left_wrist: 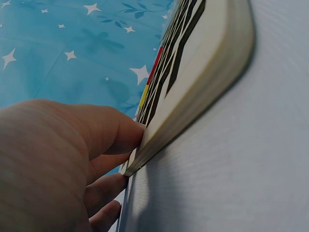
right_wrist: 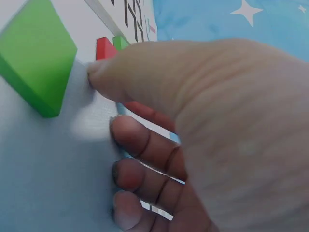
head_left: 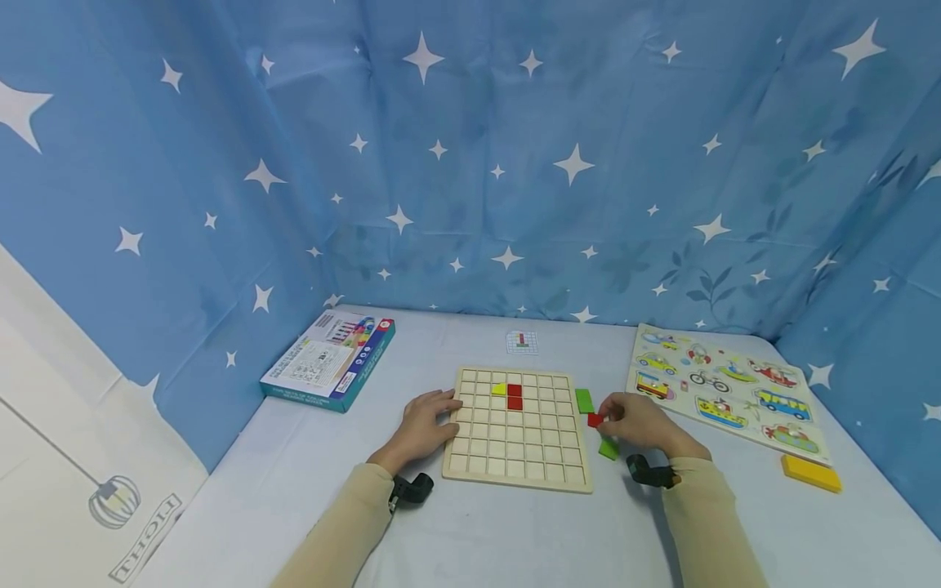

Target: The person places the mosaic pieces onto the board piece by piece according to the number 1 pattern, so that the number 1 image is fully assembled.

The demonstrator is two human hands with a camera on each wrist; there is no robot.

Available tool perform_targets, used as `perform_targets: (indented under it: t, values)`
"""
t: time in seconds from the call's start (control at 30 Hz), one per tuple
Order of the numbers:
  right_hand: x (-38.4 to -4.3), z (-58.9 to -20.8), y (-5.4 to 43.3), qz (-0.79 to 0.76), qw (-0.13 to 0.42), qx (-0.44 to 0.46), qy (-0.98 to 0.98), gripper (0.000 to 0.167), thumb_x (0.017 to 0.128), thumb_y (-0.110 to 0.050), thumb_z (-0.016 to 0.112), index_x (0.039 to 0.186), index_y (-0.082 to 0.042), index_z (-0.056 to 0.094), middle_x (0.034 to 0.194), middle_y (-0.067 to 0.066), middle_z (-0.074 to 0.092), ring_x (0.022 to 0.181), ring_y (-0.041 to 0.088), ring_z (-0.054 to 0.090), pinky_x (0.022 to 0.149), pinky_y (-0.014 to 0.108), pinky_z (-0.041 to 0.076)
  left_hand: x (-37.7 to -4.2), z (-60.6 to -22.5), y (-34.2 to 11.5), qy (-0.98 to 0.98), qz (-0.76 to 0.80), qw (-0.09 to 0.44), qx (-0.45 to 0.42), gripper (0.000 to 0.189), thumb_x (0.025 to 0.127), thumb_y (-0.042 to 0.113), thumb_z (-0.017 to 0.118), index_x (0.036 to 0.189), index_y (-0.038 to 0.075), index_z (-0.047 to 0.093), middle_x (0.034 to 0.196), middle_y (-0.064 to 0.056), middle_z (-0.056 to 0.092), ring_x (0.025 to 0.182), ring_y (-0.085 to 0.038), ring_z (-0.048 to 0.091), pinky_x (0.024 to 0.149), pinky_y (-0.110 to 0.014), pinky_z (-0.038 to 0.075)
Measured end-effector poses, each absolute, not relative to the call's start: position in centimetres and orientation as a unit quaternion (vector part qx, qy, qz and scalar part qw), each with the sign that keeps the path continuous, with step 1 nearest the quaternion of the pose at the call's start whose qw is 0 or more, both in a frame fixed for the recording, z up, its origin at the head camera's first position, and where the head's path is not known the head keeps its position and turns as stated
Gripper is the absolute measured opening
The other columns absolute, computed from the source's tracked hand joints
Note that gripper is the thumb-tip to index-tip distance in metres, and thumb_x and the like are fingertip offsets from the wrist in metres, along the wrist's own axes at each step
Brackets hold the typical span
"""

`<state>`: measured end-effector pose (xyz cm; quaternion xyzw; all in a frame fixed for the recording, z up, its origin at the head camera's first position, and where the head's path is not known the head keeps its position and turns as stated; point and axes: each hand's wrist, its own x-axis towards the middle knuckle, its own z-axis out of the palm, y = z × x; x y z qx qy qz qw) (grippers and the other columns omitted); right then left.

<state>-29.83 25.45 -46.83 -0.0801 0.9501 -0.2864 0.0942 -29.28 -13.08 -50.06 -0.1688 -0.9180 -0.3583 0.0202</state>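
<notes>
A square wooden grid board [head_left: 481, 465] lies flat before me. My left hand [head_left: 422, 425] rests at its left edge, with thumb and fingertips touching the rim; in the left wrist view the thumb [left_wrist: 118, 130] is on the grid side. On the board sit a yellow triangular tile [head_left: 499, 389] and two red square tiles [head_left: 515, 403]. Right of the board, my right hand [head_left: 638, 423] pinches a red tile [right_wrist: 104, 48] between thumb and index finger, the fingertip partly hidden. One green tile [head_left: 584, 400] lies beyond that hand, another green tile [right_wrist: 36, 58] nearer.
A small pattern card [head_left: 521, 342] lies behind the board. The flat game box [head_left: 327, 359] is at the left rear. At right are a vehicle picture puzzle board [head_left: 724, 388] and a yellow block [head_left: 811, 474]. A blue star-patterned curtain [head_left: 500, 204] closes off the table's back.
</notes>
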Motion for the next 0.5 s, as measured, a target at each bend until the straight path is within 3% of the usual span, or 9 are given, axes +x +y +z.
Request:
perform_targets:
  t: [0.3,0.5]
  values:
    - [-30.07,-47.18,25.47,-0.297,0.084,-0.062,0.949,0.022,0.081,-0.021,0.079,0.099,-0.013,0.068,0.086,0.004,0.057,0.079,0.021,0.051,0.063,0.031,0.043,-29.17,-49.92,-13.12,-0.918,-0.360,0.018,-0.169,0.041,0.088,0.017,0.066,0.127,0.009,0.064,0.147,-0.010,0.048,0.140,-0.032,0.035,0.115,-0.055,0.019]
    - [-30.22,-47.27,25.41,-0.292,0.079,-0.047,0.952,0.022,0.081,-0.021,0.079,0.096,-0.009,0.068,0.087,0.003,0.060,0.078,0.020,0.052,0.063,0.030,0.044,-29.13,-49.92,-13.06,-0.920,-0.357,0.013,-0.163,0.041,0.087,0.017,0.067,0.127,0.009,0.064,0.147,-0.009,0.048,0.141,-0.032,0.034,0.115,-0.055,0.018]
